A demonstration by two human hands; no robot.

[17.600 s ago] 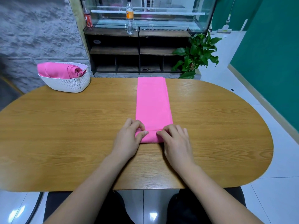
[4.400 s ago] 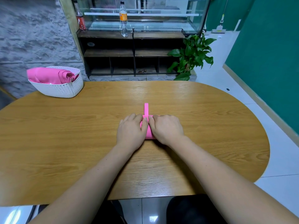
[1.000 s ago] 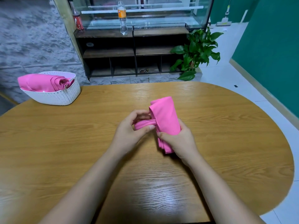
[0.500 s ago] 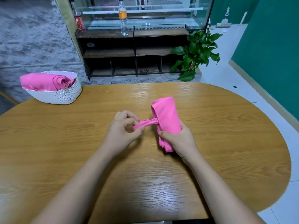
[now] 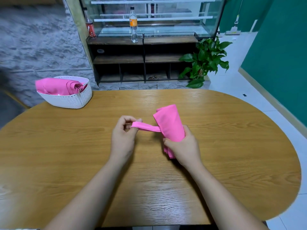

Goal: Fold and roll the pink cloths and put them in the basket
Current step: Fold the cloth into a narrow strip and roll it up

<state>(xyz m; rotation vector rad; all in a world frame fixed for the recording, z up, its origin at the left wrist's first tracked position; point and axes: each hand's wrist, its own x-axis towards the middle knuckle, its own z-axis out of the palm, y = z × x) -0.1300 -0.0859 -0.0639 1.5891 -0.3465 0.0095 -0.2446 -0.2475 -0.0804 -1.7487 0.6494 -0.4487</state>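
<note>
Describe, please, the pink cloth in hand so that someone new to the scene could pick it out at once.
Start at the oval wooden table; near its middle the right hand grips a rolled pink cloth, and the left hand pinches a thin strip stretched from its side. The other pink cloths lie in the white basket at the far left.

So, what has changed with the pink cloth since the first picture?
The pink cloth, then a long flat strip on the table, is now rolled and lifted; the right hand grips it, and the left hand pinches its narrow loose end, pulling it leftward. The white basket with its rolled cloths stayed at the table's far left.
</note>
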